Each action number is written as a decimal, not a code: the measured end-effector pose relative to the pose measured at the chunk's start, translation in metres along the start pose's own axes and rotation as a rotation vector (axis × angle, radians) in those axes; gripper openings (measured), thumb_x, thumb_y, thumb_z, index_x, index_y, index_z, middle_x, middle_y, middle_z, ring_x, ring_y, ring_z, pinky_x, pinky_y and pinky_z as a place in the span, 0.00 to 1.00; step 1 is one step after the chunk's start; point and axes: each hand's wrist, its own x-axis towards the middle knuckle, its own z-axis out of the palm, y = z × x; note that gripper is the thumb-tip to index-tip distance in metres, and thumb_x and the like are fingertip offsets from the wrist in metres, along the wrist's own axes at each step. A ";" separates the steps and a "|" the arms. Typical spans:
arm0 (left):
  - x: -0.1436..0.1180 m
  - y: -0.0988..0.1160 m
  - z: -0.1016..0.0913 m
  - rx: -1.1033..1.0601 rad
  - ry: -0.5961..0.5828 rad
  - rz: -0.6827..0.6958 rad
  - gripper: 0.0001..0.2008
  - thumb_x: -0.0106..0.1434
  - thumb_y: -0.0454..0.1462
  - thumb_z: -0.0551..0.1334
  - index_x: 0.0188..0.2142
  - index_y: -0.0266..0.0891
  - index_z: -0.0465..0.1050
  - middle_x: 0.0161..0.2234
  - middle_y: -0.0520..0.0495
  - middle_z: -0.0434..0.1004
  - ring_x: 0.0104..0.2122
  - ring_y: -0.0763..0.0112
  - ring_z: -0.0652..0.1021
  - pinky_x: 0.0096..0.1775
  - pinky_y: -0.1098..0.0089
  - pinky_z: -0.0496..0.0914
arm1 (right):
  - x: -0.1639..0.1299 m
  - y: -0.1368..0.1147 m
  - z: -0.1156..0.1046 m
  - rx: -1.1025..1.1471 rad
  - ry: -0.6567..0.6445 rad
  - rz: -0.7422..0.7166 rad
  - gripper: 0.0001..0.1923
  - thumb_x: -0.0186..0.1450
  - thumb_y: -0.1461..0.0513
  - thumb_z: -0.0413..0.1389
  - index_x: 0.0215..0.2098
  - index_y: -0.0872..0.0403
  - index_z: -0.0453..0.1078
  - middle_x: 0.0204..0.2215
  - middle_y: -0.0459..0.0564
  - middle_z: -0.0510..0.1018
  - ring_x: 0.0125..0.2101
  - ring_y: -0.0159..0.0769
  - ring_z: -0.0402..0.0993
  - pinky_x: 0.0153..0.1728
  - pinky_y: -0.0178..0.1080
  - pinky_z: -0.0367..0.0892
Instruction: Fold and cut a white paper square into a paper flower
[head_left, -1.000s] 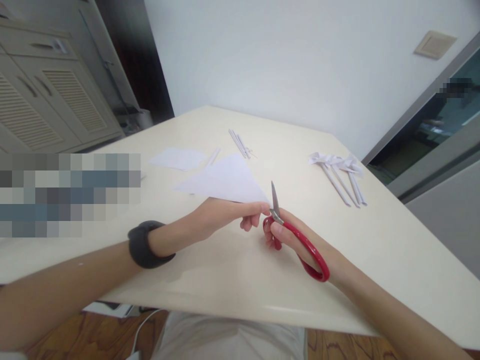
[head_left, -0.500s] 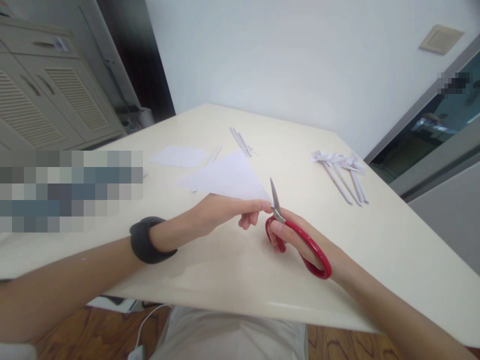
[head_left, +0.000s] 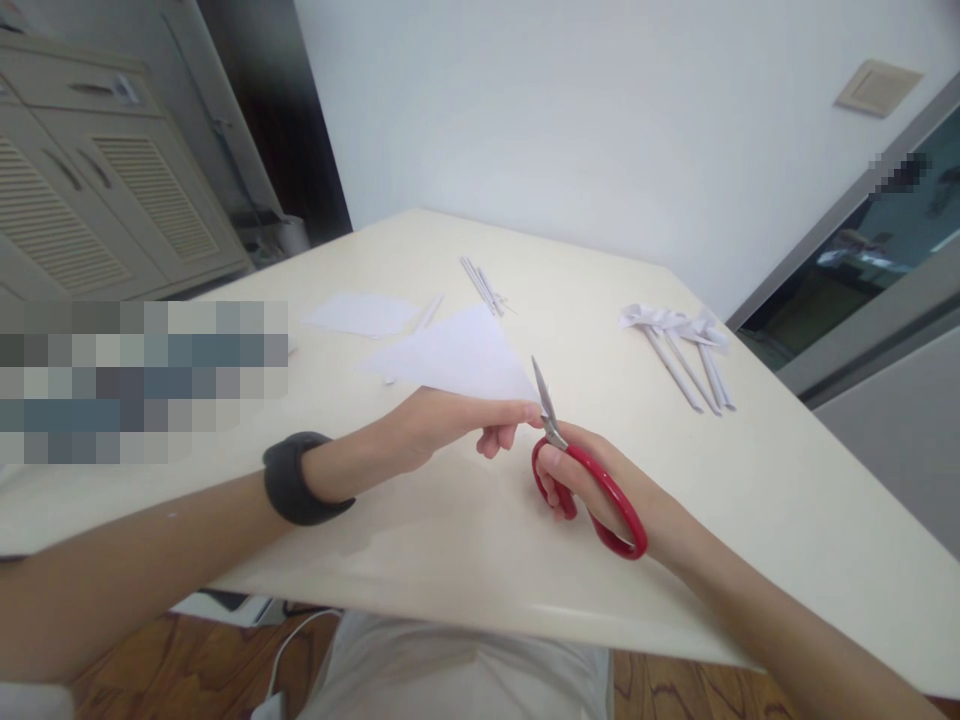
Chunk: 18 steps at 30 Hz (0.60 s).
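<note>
Paper (head_left: 457, 362): a white triangular sheet, held just above the table, its near right corner pinched and its broad part fanning away to the left and back. The tilt appears to offer the right corner to the blades.
Left hand (head_left: 442, 425): closed on the paper's near corner, thumb on top and fingers curled beneath; it holds the sheet taut, probably so the edge does not sag.
Scissors (head_left: 581, 470): red handles, short steel blades pointing up and away; the blade tips lie at the paper's right corner, touching or just beside it. How far the blades stand apart cannot be told.
Right hand (head_left: 600, 485): closed around the scissors' handles, fingers through the loops, just right of the left hand; the two hands nearly meet at the paper's corner.
Wristband (head_left: 294, 478): dark, on the left wrist.
Table (head_left: 750, 500): cream top; both forearms reach across its near edge.
Sheet (head_left: 360, 314): a second white piece lying flat beyond the paper, to the left.
Strips (head_left: 480, 284): thin white slivers near the far middle of the table.
Rolls (head_left: 686, 350): several slim white paper sticks with folded tops, grouped well to the right of the hands.
Cabinet (head_left: 90, 190): louvred doors, at far left beyond the table.
</note>
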 end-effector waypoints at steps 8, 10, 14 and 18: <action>-0.002 0.004 0.001 0.061 -0.011 -0.019 0.20 0.53 0.47 0.62 0.12 0.38 0.65 0.13 0.55 0.64 0.21 0.74 0.68 0.33 0.72 0.65 | -0.001 -0.001 0.001 0.029 0.017 0.035 0.15 0.63 0.51 0.48 0.28 0.53 0.56 0.23 0.43 0.68 0.24 0.31 0.68 0.29 0.36 0.65; -0.003 0.006 0.003 0.076 -0.010 -0.015 0.20 0.53 0.47 0.62 0.12 0.38 0.65 0.13 0.55 0.64 0.21 0.74 0.68 0.32 0.71 0.64 | -0.001 -0.002 0.001 0.043 0.013 0.033 0.15 0.63 0.51 0.49 0.28 0.53 0.56 0.24 0.44 0.68 0.25 0.31 0.69 0.29 0.35 0.65; -0.004 0.008 0.005 0.067 -0.006 -0.051 0.20 0.52 0.46 0.62 0.11 0.38 0.64 0.13 0.54 0.64 0.20 0.74 0.67 0.31 0.70 0.64 | -0.001 -0.005 0.000 0.033 0.012 0.032 0.15 0.63 0.51 0.49 0.27 0.53 0.56 0.24 0.44 0.68 0.25 0.31 0.68 0.29 0.35 0.65; -0.003 0.005 0.004 0.040 -0.026 -0.048 0.21 0.53 0.46 0.62 0.11 0.38 0.64 0.13 0.55 0.64 0.20 0.74 0.67 0.31 0.71 0.64 | -0.001 -0.007 0.001 0.013 0.013 0.049 0.16 0.64 0.50 0.47 0.27 0.53 0.56 0.22 0.43 0.67 0.22 0.29 0.67 0.28 0.35 0.65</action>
